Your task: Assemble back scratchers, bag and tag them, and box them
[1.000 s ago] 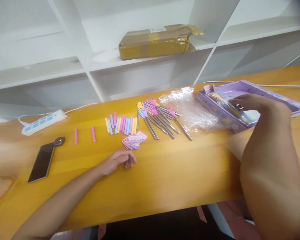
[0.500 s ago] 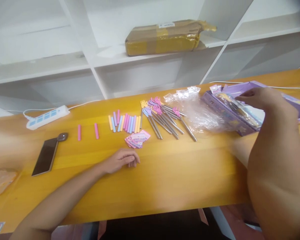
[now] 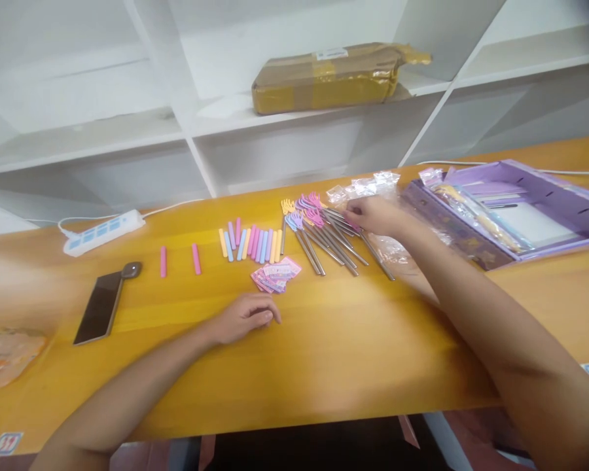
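Note:
My left hand [image 3: 250, 317] rests on the table near the middle, its fingers loosely curled with nothing in them. Just beyond it lies a small fan of pink printed cards [image 3: 277, 275]. At the right end of a pile of metal back scratchers [image 3: 334, 239] with yellow, blue, purple and pink hand-shaped heads is my right hand [image 3: 370, 216]. Its fingers are closed at the pink head of the outermost back scratcher [image 3: 377, 255], which they partly hide; the rod still lies on the table. Pastel tubes [image 3: 258, 244] stand in a row left of the pile.
Clear plastic bags [image 3: 392, 248] lie under my right forearm. Beyond them sits an open purple box [image 3: 485, 245] with packaged items inside. Two pink tubes [image 3: 196, 258], a phone [image 3: 98, 307], a dark mouse-like object [image 3: 131, 269] and a power strip [image 3: 105, 232] are leftward. A taped parcel [image 3: 324, 82] is on the shelf.
My right hand has moved left from over the purple box to the outermost pink back scratcher, uncovering the box's inside. My left hand stays in place. The view has shifted slightly.

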Motion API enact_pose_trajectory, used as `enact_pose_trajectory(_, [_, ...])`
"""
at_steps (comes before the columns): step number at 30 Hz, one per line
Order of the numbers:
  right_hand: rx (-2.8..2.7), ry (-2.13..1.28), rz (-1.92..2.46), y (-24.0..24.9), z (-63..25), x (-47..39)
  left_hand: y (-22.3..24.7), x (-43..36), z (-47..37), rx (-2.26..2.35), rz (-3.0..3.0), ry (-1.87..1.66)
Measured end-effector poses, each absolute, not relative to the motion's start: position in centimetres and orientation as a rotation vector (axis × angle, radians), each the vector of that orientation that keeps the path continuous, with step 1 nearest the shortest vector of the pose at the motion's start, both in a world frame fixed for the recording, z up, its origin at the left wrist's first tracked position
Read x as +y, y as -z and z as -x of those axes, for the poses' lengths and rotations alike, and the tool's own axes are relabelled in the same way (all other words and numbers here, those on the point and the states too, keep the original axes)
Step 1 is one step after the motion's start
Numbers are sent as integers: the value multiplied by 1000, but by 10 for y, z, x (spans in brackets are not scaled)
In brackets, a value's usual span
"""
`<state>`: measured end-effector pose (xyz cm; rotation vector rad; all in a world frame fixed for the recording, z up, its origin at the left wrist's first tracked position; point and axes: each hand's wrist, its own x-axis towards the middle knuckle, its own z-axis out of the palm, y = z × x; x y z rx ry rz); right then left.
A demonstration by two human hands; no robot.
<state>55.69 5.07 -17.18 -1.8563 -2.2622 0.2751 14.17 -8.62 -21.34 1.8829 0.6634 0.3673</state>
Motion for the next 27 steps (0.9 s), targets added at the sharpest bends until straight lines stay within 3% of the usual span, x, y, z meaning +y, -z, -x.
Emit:
enact_pose_trajectory(22, [-2339,-256,2040,191,-532,49,216,-89,-142,620,-1934,-350])
enact_pose_trajectory(25, [-2311,-271,2046,191,-530,47,218,-91,-142,633,-2025,-514])
enact_pose_trajectory(27, [-2287,-278,2042,191,-529,47,219,-85,-133,686,-2086,-844])
